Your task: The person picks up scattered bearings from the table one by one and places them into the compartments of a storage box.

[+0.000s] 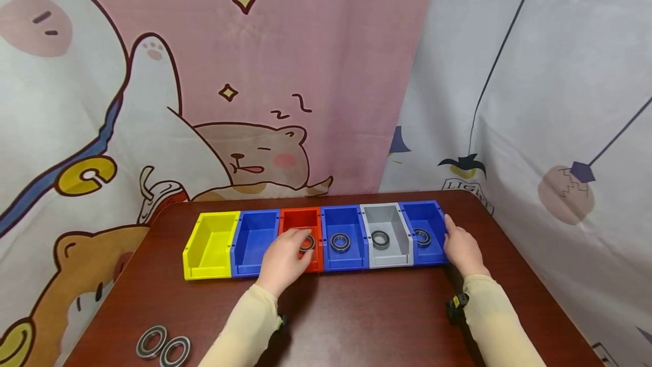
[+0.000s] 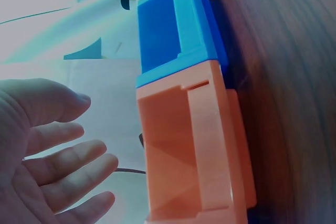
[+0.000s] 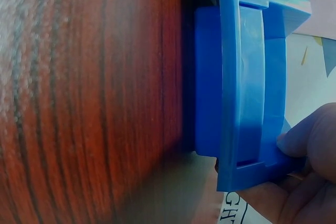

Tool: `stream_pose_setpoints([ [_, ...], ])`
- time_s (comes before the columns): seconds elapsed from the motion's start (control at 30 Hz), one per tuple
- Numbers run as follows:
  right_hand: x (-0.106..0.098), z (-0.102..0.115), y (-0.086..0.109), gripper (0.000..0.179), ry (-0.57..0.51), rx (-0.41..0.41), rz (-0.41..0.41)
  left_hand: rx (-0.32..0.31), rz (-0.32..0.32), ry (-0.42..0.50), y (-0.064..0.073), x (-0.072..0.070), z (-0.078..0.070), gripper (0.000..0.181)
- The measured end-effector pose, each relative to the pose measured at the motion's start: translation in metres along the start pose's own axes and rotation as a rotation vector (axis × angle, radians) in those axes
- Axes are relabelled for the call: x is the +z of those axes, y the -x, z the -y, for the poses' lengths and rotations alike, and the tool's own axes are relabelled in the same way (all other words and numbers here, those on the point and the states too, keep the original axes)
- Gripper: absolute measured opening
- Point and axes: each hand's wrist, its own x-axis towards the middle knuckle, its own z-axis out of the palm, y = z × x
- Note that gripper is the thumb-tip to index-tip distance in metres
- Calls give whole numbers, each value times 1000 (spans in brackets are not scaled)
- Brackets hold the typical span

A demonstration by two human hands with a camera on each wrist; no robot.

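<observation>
My left hand (image 1: 284,260) hovers over the front of the red bin (image 1: 301,217), its fingers loosely bent and nothing between them. A ring-shaped ball bearing (image 1: 307,243) lies in that bin, partly covered by the fingers. In the left wrist view the fingers (image 2: 79,161) are spread apart beside the bin, which looks orange there. At the row's right end, my right hand (image 1: 463,249) grips the side wall of the blue bin (image 1: 423,217), thumb inside and fingers outside in the right wrist view. Another bearing (image 1: 421,237) lies in this bin.
Left of the red bin stand a yellow bin (image 1: 214,237) and a blue bin. A middle blue bin holds a bearing (image 1: 340,242), and the grey bin (image 1: 387,215) holds one (image 1: 380,239). Two bearings (image 1: 175,351) lie on the table's front left. A printed curtain (image 1: 346,72) hangs behind.
</observation>
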Motion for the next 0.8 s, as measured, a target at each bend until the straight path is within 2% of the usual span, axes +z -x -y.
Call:
stream_pose_setpoints([
  [0.37, 0, -1, 0, 58, 5, 2, 0, 31, 50, -5, 25, -13, 5, 48],
  [0.67, 1, -3, 0, 58, -1, 2, 1, 37, 122, -50, 46, -20, 11, 55],
  [0.8, 1, -2, -1, 58, -10, 2, -1, 53, 132, -69, 57, -23, 17, 59],
])
